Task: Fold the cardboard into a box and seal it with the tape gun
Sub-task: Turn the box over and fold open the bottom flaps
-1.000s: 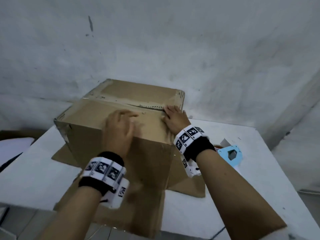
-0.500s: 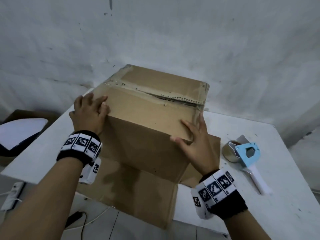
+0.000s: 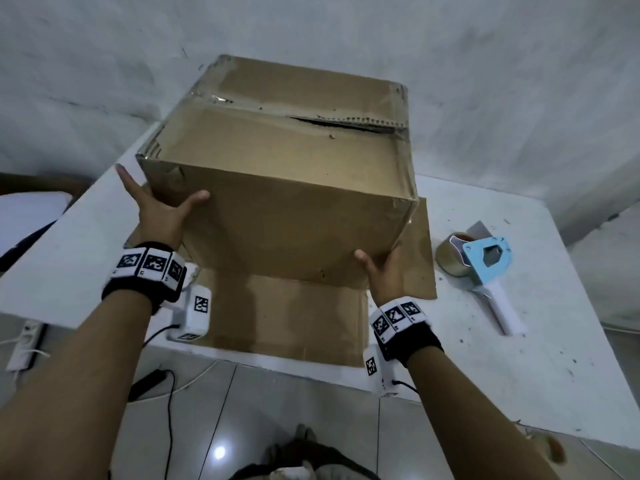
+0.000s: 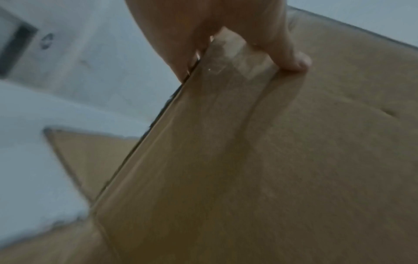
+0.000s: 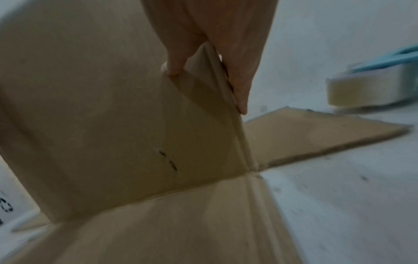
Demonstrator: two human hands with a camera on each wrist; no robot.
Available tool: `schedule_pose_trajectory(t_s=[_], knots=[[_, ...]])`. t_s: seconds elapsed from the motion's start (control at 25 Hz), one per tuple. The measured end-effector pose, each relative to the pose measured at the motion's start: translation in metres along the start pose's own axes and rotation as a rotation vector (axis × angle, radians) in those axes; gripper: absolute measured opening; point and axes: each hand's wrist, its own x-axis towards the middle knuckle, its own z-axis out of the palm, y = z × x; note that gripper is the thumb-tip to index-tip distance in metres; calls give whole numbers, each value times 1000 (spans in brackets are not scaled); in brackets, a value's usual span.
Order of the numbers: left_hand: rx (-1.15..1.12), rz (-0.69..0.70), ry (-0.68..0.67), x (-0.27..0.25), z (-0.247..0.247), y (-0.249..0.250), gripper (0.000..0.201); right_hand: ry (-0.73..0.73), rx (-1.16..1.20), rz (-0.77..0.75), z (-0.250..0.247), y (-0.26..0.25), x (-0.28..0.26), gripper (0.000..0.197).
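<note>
A brown cardboard box (image 3: 284,174) stands on the white table (image 3: 519,358) with its top flaps folded down and a narrow gap (image 3: 339,124) along their seam. Its bottom flaps (image 3: 294,313) lie spread flat on the table. My left hand (image 3: 162,209) clasps the near left corner, thumb (image 4: 291,59) on the front face and fingers along the side. My right hand (image 3: 381,268) pinches the near right corner low down, thumb (image 5: 174,67) on the front face (image 5: 90,107). The blue tape gun (image 3: 485,265) with its white handle lies on the table to the right, untouched.
A spread flap (image 5: 316,135) reaches toward the tape gun (image 5: 373,85). The near flap hangs over the table's front edge. A grey wall stands close behind the box. Cables and a power strip (image 3: 24,344) lie on the tiled floor at lower left.
Both hands left the top flaps and slid outward and down to the box's two near corners. The box now shows nearer and squarer to me.
</note>
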Motion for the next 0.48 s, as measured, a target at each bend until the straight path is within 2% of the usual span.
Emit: schedule_pose_trajectory(t_s=[0.08,0.12,0.24,0.36,0.48], knots=[[81,-125,30,-8,7,-14,92,-15,24,35,1,18,0,64],[98,-131,34,-11,7,-18,82,-4,31,38,0,18,0,61],[15,-26,42,-5,-1,-5,66,37,-33,-36,-10,-8,-1,51],[66,149,40,12,-16,28,72,131,-145,-120,-19,-56,-5,52],[122,299,63,23,-27,61,82,218,-293,-233,-21,-85,-9,68]])
